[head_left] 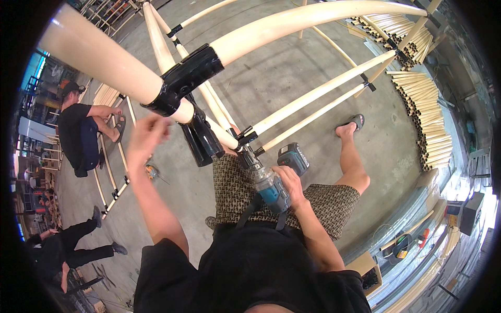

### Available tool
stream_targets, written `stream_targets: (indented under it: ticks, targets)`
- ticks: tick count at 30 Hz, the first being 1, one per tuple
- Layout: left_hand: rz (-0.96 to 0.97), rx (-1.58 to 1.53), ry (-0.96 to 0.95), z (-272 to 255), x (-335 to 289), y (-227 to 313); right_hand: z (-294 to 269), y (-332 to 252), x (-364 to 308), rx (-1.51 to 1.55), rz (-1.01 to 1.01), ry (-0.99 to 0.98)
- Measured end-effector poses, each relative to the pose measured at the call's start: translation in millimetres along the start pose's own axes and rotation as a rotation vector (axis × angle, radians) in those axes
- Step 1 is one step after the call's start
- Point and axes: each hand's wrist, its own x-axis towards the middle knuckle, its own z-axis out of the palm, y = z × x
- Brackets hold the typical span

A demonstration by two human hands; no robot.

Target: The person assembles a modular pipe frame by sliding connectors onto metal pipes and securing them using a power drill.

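My right hand (290, 183) is wrapped round a teal and black cordless drill (272, 192). The drill's nose reaches up to a black pipe joint (247, 136) low on the frame, and whether its tip touches the joint I cannot tell. Smeared by motion, my left hand (148, 136) is raised beside the upright cream pipe (107, 60), just below a large black joint (189, 74). Its fingers are too blurred to read. Further black joint sleeves (202, 140) hang between the two hands. A curved cream pipe (313, 15) runs off to the upper right.
Stacked cream pipes (421, 122) lie on the right. One person (78, 128) sits at the left near a low pipe frame (111, 193); another person (49, 250) is at the lower left. An open cardboard box (365, 268) and long wrapped bundles (396, 224) lie at the lower right.
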Motion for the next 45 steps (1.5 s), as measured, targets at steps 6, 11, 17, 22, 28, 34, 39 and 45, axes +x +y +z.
stream_targets:
  ticks: [6, 11, 17, 22, 28, 34, 39, 45]
  targets:
    - [0.151, -0.135, -0.389, 163, 58, -19, -15, -7, 5, 0.030, 0.074, -0.056]
    - [0.098, 0.004, -1.027, 234, 90, 32, 5, -20, -3, 0.485, 0.259, -0.023]
    - [0.113, 0.040, -1.078, 230, 86, 29, 17, -14, -8, 0.464, 0.244, 0.024]
    - [0.096, 0.063, -1.091, 228, 87, 28, 18, -14, -10, 0.549, 0.361, 0.033]
    - [0.087, 0.024, -1.121, 232, 91, 23, 18, -16, -7, 0.678, 0.425, 0.068]
    - [0.063, -0.043, -1.116, 235, 90, 20, 20, 4, -14, 0.503, 0.368, -0.013]
    - [0.081, -0.032, -1.089, 230, 88, 20, 15, 10, -14, 0.396, 0.303, -0.039]
    - [0.099, -0.059, -1.065, 235, 87, 17, 9, -9, -3, 0.297, 0.231, -0.002]
